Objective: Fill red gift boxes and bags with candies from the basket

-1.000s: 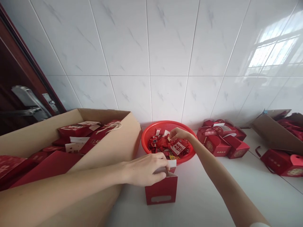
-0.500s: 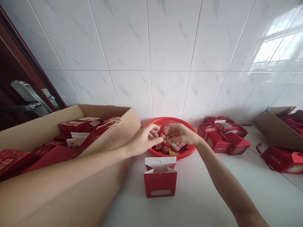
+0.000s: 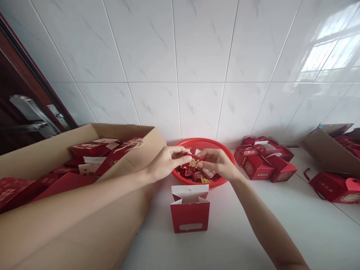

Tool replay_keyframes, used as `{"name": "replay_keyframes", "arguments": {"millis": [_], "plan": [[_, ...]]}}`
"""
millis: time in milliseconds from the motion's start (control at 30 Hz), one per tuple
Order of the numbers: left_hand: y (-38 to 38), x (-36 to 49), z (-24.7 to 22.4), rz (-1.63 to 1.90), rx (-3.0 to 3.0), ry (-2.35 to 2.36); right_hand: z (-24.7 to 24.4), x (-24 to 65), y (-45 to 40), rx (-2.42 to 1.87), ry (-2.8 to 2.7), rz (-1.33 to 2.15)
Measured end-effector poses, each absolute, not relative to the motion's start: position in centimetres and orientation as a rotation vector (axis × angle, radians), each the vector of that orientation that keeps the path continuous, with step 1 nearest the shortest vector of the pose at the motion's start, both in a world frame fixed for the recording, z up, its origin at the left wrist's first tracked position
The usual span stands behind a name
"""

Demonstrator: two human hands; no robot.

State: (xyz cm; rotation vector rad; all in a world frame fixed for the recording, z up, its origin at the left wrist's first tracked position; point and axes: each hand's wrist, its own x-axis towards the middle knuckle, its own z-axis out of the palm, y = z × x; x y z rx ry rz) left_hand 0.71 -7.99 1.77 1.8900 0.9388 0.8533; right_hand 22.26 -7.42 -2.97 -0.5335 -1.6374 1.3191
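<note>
Between my two hands is a red candy packet point(image 3: 193, 161) with gold print, held over the red plastic basket point(image 3: 208, 141). My left hand point(image 3: 168, 162) pinches its left end, thumb in front. My right hand point(image 3: 216, 161) grips the other end between thumb and fingers. Under them, several wrapped candies point(image 3: 194, 175) in red, white and yellow fill the basket. Directly in front of the basket stands a red gift box point(image 3: 190, 215), upright, its white-lined top flaps open and a pale oval patch on its face.
A big cardboard carton point(image 3: 135, 202) of red boxes takes up the left side. Several closed red gift boxes point(image 3: 260, 167) are grouped right of the basket, with another red box point(image 3: 333, 187) farther right beside a second carton point(image 3: 326, 150). The tiled wall point(image 3: 201, 108) rises behind.
Both hands have closed on the red candy packet and lifted it into clear view above the basket. The camera view has shifted slightly; the gift box stays in place.
</note>
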Motion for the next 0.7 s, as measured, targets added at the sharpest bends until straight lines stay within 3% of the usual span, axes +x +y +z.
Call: {"name": "replay_keyframes", "arguments": {"millis": [700], "plan": [[-8.45, 0.63, 1.77, 0.807, 1.83, 0.861, -3.15, 21.82, -8.28, -0.521, -1.619, 1.33]]}}
